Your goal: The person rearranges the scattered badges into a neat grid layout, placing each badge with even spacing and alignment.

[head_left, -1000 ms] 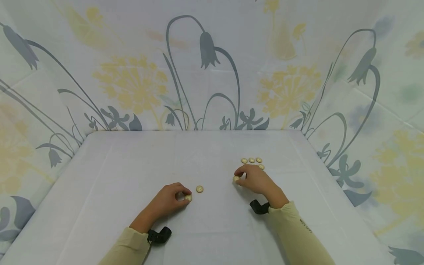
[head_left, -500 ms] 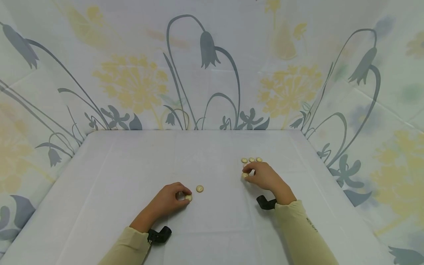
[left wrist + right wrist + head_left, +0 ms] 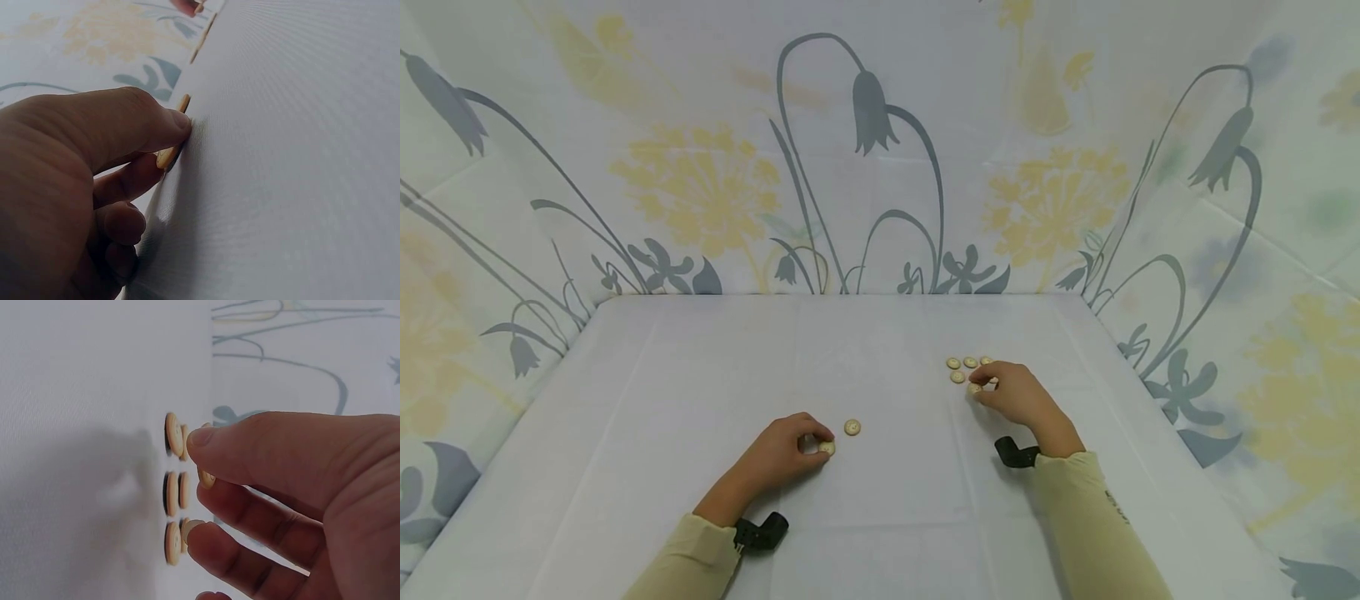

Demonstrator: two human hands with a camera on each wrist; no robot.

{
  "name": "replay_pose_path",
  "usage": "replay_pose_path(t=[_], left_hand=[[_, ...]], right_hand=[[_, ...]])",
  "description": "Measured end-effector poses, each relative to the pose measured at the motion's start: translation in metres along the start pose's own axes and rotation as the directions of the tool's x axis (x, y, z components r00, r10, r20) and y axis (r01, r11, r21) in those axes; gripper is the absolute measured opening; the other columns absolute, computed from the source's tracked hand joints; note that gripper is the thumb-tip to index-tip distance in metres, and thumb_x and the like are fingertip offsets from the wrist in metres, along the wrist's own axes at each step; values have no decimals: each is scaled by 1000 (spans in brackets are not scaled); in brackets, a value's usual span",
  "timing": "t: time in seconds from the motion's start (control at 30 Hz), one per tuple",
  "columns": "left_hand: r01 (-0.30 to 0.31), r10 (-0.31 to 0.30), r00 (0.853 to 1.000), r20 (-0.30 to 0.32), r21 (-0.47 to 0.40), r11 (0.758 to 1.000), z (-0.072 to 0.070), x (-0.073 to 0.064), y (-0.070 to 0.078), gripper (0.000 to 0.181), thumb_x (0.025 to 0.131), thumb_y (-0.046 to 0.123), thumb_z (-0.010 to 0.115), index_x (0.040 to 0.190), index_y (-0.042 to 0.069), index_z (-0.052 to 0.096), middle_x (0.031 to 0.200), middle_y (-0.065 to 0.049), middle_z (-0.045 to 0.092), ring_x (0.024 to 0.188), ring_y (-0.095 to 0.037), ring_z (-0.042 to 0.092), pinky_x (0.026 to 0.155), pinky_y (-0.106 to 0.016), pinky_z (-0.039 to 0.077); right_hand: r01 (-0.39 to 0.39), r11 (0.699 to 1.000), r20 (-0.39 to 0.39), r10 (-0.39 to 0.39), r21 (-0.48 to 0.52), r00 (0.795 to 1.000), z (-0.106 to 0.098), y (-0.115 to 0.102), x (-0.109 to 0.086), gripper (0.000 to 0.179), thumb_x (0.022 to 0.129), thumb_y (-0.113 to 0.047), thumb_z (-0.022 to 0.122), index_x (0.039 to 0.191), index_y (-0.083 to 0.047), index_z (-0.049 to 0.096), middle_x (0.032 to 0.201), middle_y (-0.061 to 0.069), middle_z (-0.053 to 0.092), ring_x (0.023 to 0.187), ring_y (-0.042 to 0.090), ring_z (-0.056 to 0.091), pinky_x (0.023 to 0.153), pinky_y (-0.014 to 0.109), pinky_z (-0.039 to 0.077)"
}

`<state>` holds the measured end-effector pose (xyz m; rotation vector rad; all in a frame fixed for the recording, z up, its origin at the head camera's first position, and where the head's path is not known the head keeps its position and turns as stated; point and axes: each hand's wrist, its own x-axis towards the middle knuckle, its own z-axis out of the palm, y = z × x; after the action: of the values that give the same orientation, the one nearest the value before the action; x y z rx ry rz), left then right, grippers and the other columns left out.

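Observation:
My left hand [image 3: 790,446] pinches a small round pale-wood disc [image 3: 827,447] between thumb and forefinger, close over the white cloth. In the left wrist view the thumb covers the middle of this disc [image 3: 166,157]. A second disc [image 3: 852,427] lies just beyond those fingertips. My right hand [image 3: 1017,396] pinches another disc [image 3: 974,389], at the near side of a group of discs [image 3: 958,377]. The right wrist view shows two rows of discs [image 3: 174,434] beside the fingertips, and the held disc [image 3: 206,478] partly behind the thumb.
A white cloth [image 3: 880,533] covers the table. Flower-printed curtains [image 3: 865,167] stand along its back and both sides. The far row of the group holds three discs [image 3: 970,362]. Black wrist cameras [image 3: 762,532] sit on both wrists.
My right hand has moved right and slightly away with its pinched disc, uncovering a disc at the group's left and covering some at its right. The left hand has stayed still.

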<state>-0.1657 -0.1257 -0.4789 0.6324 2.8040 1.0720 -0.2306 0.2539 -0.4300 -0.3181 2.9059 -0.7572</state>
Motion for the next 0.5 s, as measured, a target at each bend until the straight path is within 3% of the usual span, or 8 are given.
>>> replay_pose_path(t=[0.23, 0.5], left_hand=[[6, -6, 1000, -4, 1, 1000, 1, 0, -1, 13, 86, 24, 73, 99, 23, 72, 96, 13, 64, 75, -5, 50, 68, -22, 43], [5, -5, 1000, -2, -4, 1000, 0, 0, -1, 13, 85, 23, 73, 98, 23, 72, 96, 13, 64, 76, -5, 50, 68, -22, 43]], right_hand=[[-29, 1000, -18, 29, -10, 999, -1, 9, 1, 27, 89, -19, 67, 113, -7, 69, 110, 12, 68, 92, 24, 60, 76, 38, 49], [-104, 995, 0, 104, -9, 995, -3, 14, 0, 29, 90, -20, 65, 116, -7, 68, 114, 13, 67, 99, 27, 59, 81, 41, 48]])
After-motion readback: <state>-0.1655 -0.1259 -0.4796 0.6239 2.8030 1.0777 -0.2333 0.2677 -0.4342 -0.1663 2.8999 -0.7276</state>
